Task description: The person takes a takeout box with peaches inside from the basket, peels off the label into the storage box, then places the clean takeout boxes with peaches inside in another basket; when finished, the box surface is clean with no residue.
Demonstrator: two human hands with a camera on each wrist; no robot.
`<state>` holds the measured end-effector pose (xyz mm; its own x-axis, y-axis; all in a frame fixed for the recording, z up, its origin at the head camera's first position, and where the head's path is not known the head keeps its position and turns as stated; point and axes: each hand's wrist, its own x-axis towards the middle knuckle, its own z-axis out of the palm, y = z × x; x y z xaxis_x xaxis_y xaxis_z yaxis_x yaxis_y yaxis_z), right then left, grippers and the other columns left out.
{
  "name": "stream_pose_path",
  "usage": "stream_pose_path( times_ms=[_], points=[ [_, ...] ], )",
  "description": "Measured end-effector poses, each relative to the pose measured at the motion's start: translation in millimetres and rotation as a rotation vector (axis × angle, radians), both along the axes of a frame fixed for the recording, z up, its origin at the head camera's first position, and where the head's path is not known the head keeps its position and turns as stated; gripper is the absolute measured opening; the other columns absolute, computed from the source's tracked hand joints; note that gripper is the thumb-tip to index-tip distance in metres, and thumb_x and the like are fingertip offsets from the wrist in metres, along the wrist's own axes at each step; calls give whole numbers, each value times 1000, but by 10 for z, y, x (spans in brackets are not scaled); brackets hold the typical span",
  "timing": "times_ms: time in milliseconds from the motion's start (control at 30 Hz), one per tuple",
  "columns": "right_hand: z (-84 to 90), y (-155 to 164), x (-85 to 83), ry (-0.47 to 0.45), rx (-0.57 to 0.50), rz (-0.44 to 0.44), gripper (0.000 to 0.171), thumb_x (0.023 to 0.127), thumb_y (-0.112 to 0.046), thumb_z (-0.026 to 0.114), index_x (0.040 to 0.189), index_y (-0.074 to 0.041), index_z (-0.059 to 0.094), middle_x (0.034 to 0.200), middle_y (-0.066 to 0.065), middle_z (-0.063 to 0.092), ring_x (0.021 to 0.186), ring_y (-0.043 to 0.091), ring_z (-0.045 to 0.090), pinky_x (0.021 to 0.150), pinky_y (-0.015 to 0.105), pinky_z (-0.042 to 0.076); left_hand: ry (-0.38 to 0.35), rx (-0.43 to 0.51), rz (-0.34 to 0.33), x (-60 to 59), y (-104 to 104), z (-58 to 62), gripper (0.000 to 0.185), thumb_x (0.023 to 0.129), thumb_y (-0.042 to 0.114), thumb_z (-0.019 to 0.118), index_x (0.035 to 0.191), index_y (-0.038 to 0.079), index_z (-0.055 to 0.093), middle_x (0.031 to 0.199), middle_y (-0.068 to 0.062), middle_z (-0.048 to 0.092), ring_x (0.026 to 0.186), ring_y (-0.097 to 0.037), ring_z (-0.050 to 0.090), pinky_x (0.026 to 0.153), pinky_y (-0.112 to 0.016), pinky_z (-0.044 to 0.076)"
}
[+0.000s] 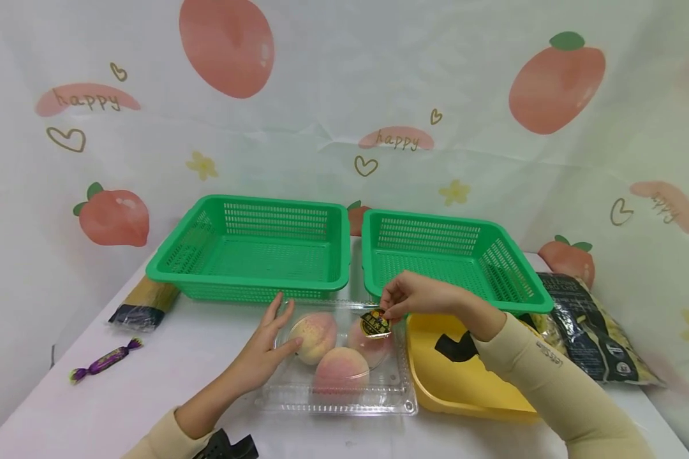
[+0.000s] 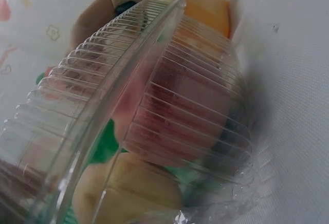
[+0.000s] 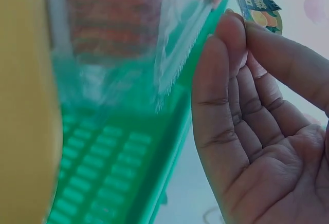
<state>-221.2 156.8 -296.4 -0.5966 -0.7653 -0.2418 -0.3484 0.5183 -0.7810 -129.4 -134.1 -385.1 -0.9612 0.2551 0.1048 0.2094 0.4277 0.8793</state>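
While my left hand (image 1: 264, 357) lies flat steadying the clamshell (image 1: 335, 398), my right hand (image 1: 413, 294) pinches the sticker (image 1: 375, 323); peeling's next, needs a slow pull.

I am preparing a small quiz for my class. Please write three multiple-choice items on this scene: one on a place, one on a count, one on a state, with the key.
1. Where does the wrapped purple candy lie?
A. on the table, left of the clear box
B. in a green basket
C. on the yellow tray

2. How many peaches are in the clear box?
A. one
B. three
C. five

3. What is the right hand doing?
A. resting flat on the table
B. pinching the round sticker
C. lifting a basket

Key: 1 A, it lies on the table far left; 2 B, three peaches show through the plastic; 3 B, the fingertips hold the sticker's edge.
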Motion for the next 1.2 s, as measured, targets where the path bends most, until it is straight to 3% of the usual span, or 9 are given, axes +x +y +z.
stream_pose_path(
  times_ms=[167,333,800,1200],
  points=[
    [-9,164,47,-14,-15,-60,9,88,-6,62,86,3,62,77,9,67,73,24,63,75,39,55,0,0,3,9,-13,8,70,93,18,56,146,-4,16,156,-18,-9,140,-46,-5,107,-67,9],
    [-61,344,103,-22,-20,-107,13,88,-10,62,86,3,61,77,12,65,70,19,60,72,35,54,-15,-4,8,13,-5,4,69,93,17,55,147,-2,16,156,-17,-9,141,-44,-5,107,-66,9],
    [-222,789,240,-66,-65,-223,24,89,-19,63,92,4,58,81,5,61,71,14,59,72,34,54,6,-11,14,-1,0,-8,68,93,16,55,146,-3,17,156,-18,-8,141,-45,-4,107,-66,8],
    [-330,1126,341,-35,-68,-252,23,92,-13,58,98,9,60,92,10,66,73,8,59,71,29,54,-6,6,12,11,5,4,67,93,16,55,146,-2,17,157,-16,-9,141,-44,-5,107,-66,9]
  ],
)
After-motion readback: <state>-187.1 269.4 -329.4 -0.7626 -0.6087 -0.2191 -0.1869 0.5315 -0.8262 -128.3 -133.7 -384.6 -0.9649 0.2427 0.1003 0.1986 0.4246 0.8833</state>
